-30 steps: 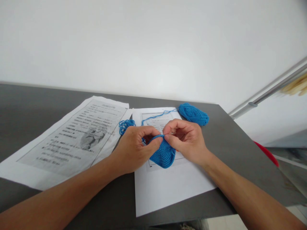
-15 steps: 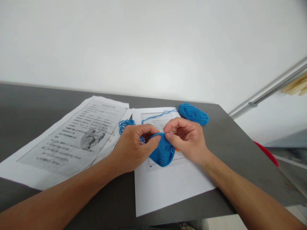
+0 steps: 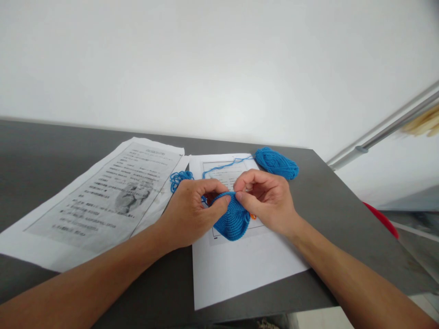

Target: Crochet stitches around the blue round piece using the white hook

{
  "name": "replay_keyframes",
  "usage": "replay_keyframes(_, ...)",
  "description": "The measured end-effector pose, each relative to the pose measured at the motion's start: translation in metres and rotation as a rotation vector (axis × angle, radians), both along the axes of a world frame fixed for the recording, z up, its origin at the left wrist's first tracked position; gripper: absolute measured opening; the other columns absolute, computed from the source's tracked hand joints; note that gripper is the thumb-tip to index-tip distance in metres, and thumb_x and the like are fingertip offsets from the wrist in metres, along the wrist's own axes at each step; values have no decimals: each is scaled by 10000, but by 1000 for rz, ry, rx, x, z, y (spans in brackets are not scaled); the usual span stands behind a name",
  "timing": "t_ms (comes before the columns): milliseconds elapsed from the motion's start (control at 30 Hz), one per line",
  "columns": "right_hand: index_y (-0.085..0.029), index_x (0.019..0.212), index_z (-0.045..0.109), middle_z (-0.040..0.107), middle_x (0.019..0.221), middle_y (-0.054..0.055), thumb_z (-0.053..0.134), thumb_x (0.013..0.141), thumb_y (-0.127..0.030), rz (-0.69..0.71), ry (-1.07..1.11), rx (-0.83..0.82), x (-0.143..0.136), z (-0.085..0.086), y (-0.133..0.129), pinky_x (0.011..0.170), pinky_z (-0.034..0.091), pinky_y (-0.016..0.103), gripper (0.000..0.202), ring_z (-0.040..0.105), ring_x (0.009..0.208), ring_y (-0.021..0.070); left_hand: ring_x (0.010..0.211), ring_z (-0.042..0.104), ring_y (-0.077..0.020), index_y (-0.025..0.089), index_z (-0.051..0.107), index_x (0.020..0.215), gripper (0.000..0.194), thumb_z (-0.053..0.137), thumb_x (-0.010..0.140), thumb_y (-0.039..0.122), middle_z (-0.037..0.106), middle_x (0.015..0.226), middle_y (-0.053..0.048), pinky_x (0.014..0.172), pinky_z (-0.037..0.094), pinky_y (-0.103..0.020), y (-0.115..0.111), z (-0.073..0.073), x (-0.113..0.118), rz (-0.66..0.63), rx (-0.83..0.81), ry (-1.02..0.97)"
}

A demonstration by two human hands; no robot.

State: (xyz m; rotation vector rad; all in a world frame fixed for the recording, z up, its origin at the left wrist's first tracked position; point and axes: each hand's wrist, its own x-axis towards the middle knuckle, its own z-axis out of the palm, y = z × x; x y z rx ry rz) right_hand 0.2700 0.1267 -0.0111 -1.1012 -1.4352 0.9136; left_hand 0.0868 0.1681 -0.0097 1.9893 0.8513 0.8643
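A blue crocheted piece (image 3: 233, 221), rounded and worked in rings, hangs between both hands above a printed sheet. My left hand (image 3: 192, 210) pinches its upper left edge between thumb and forefinger. At the top edge, the thumb and forefinger of my right hand (image 3: 265, 196) are closed on the piece too. Just under the right fingers a small orange item (image 3: 253, 216) shows, mostly hidden. Loose blue yarn (image 3: 180, 178) lies in loops behind my left hand, and a strand runs back to a blue skein of yarn (image 3: 277, 163) behind my right hand.
A printed sheet with a grey picture (image 3: 103, 201) lies to the left. The other printed sheet (image 3: 226, 274) lies under the hands. Both rest on a dark grey table (image 3: 343, 228) against a white wall. A metal rail (image 3: 387, 130) and something red (image 3: 380, 219) are at the right.
The crocheted piece has dipped very slightly between the fingers. Both hands keep nearly the same grip and place; the yarn and sheets have not moved.
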Motion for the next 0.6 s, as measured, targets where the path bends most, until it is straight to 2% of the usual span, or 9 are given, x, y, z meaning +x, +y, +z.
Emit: replay_keyframes(600,-166,749,652,579,557,-64,695,749,-125,34,16,7,0,-1,0,360,374,170,60,487,369,46,552,504,-93,147,757,733,216,600,852,236,642,609,16,493,388,-187,1,-2,1,-7,-20,9)
